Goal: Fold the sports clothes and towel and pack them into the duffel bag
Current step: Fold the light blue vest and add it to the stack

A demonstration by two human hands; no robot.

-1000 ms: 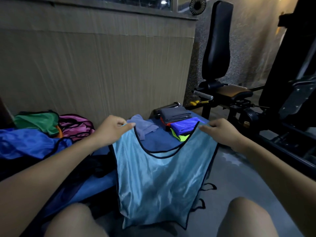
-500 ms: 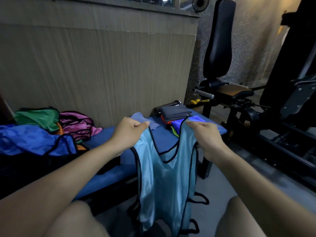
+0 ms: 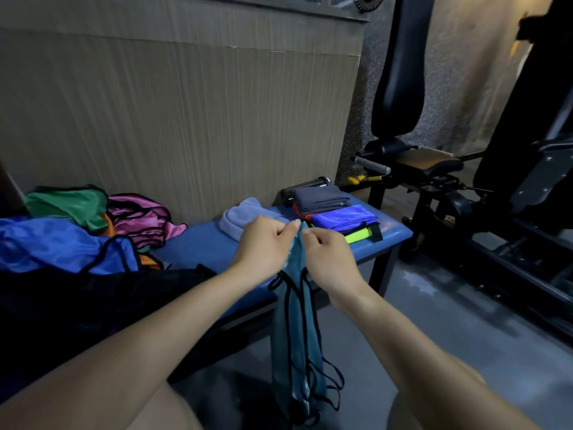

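My hands hide the top of the bib; left grip and right grip pinch it together above the tabletop. It hangs narrow, shiny light blue with black trim. Folded stack beyond, loose bibs left, dark bag hard to make out.

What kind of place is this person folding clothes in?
Most likely a gym. A weight machine with a tall padded backrest and seat stands at the right, a blue padded bench holds sports bibs, and both hands pinch a light blue bib.
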